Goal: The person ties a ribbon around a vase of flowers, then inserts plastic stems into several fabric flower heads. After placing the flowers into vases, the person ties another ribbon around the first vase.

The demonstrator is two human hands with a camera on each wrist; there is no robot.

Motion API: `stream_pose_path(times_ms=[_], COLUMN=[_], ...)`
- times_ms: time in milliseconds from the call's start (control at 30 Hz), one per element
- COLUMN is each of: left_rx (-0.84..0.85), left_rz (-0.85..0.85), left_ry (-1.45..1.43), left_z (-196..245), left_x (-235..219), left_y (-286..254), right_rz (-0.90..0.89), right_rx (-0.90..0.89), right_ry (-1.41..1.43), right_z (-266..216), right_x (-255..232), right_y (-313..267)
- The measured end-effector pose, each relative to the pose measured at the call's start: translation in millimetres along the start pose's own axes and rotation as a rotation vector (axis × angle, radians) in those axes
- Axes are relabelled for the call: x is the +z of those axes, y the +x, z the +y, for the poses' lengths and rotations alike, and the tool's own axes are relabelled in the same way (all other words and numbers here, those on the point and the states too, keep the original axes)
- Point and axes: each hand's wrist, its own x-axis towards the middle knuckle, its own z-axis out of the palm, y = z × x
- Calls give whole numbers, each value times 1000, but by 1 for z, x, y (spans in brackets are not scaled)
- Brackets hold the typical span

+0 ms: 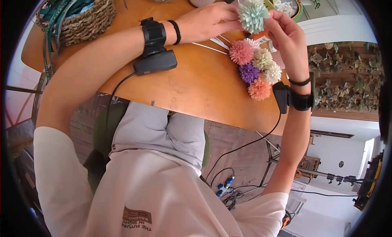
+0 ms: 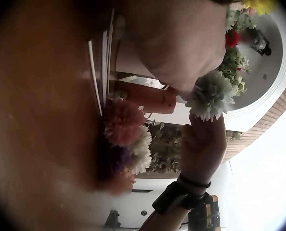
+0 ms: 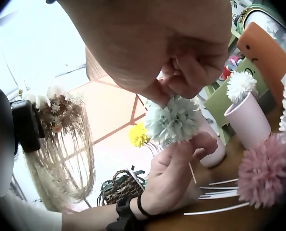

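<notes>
A mint-green pompom flower (image 1: 253,14) is held up over the far side of the table, between both hands. My left hand (image 1: 210,22) grips it from the left, just under the bloom, its fingers partly hidden behind the petals. From the right, my right hand (image 1: 290,43) pinches the edge of the petals with thumb and forefinger. In the right wrist view, the left hand (image 3: 169,175) holds the flower from below while the right hand (image 3: 181,57) reaches it from above. Below the hands lies a bunch of pompom flowers: pink (image 1: 241,51), purple (image 1: 248,73), orange (image 1: 259,89), cream and white.
Thin white stems (image 1: 210,48) stretch left from the bunch across the wooden table (image 1: 196,86). A woven basket (image 1: 87,22) with green ribbons stands at the far left. In the right wrist view, a pink vase (image 3: 248,120) holds a white flower, near an orange panel (image 3: 263,53).
</notes>
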Motion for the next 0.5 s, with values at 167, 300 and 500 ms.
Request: stream_pose_path(times_ms=[167,300,500], left_rx=[-160,-40,-86], left_rz=[-136,-142,-237], left_ry=[46,188,237], left_z=[-1,-24,-29], left_x=[-5,6,7], left_y=[-2,-6,-10], right_rz=[199,181,-173], right_rx=[40,51,32], right_ry=[135,-18,-222], right_z=[13,16,24], right_x=[-1,-23,-19], right_y=[-4,-16,-55])
